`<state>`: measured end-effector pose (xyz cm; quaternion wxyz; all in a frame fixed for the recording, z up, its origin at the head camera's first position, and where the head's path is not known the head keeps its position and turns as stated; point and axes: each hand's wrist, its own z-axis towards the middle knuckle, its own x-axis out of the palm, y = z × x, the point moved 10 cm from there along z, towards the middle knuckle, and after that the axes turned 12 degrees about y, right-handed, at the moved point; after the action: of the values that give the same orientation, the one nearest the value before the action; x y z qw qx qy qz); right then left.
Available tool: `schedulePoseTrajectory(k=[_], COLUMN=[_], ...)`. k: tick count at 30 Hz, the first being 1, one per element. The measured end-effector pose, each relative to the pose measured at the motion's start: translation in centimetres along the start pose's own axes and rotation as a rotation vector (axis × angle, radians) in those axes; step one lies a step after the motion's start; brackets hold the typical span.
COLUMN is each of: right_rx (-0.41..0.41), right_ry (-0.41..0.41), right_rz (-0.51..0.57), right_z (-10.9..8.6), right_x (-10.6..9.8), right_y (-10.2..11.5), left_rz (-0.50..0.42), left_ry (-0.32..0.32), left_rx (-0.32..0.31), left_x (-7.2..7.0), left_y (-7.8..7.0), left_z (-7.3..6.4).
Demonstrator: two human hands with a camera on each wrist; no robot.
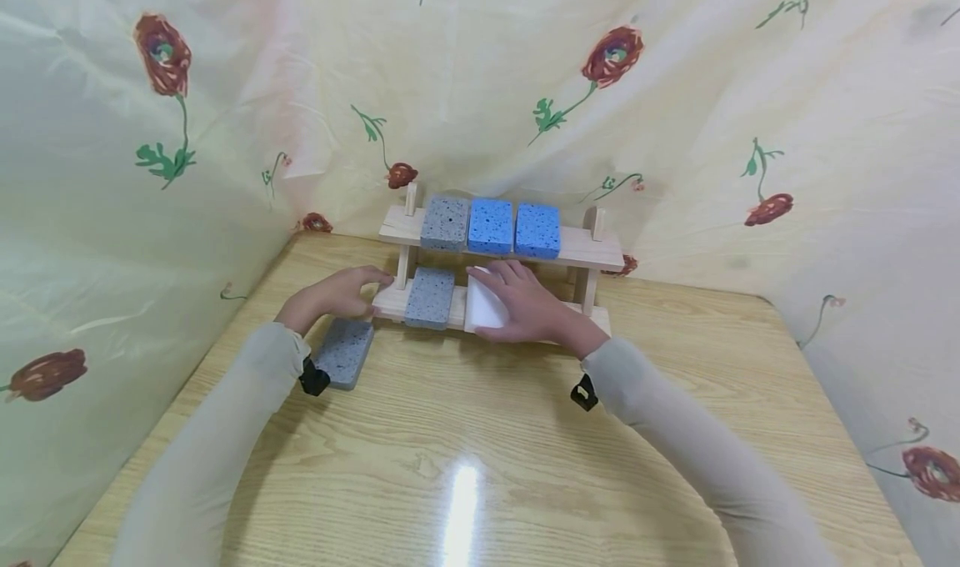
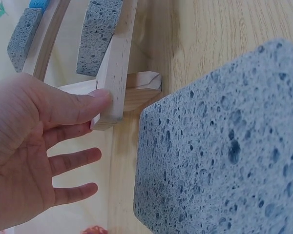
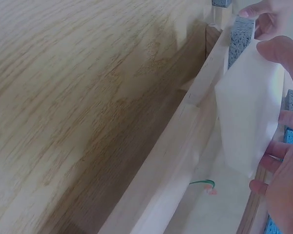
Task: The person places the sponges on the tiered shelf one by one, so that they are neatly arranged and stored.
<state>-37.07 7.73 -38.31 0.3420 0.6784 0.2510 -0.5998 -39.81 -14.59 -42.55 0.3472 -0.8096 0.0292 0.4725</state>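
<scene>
A two-tier wooden rack (image 1: 585, 250) stands at the back of the table. My left hand (image 1: 341, 292) pinches the left end of its lower board between thumb and index finger, the other fingers spread apart. In my right hand (image 1: 528, 307) is a white sponge block (image 3: 249, 105), gripped between the thumb and fingers at the lower shelf. Left of it, a grey pumice-like sponge (image 1: 430, 300) lies on that shelf. Another grey sponge (image 2: 219, 151) rests on the table just below my left hand.
On the upper shelf sit a grey sponge (image 1: 445, 221) and two blue sponges, one in the middle (image 1: 491, 223) and one to the right (image 1: 537, 228). Flower-patterned cloth (image 1: 480, 75) hangs behind and beside the wooden table (image 1: 480, 417).
</scene>
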Motion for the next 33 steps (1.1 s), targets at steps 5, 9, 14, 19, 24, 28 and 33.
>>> schedulePoseTrajectory(k=[5,9,14,19,24,28,33], right_rx=[0.018,0.027,0.035,0.056,0.064,0.063,0.057], right_ry=[0.023,0.039,0.05,0.066,0.077,0.082,0.083], right_rz=[0.011,0.023,0.022,0.013,0.009,0.014,0.007], right_z=[0.4,0.8,1.3,1.7,1.9,2.2,2.5], right_x=[0.2,0.4,0.7,1.1,1.4,1.5,1.7], right_y=[-0.1,-0.2,-0.4,-0.7,-0.7,-0.7,-0.7], left_rz=[0.003,0.0,0.003,0.004,0.004,0.009,0.008], left_ry=[-0.001,-0.002,-0.003,-0.002,0.001,-0.002,-0.001], left_rx=[0.0,0.003,0.004,-0.004,-0.01,-0.004,-0.004], left_x=[-0.1,-0.1,-0.1,0.0,0.0,0.0,0.0], left_y=[0.1,0.0,0.0,0.1,0.1,0.0,0.1], left_z=[0.0,0.0,-0.1,-0.1,-0.1,-0.1,0.0])
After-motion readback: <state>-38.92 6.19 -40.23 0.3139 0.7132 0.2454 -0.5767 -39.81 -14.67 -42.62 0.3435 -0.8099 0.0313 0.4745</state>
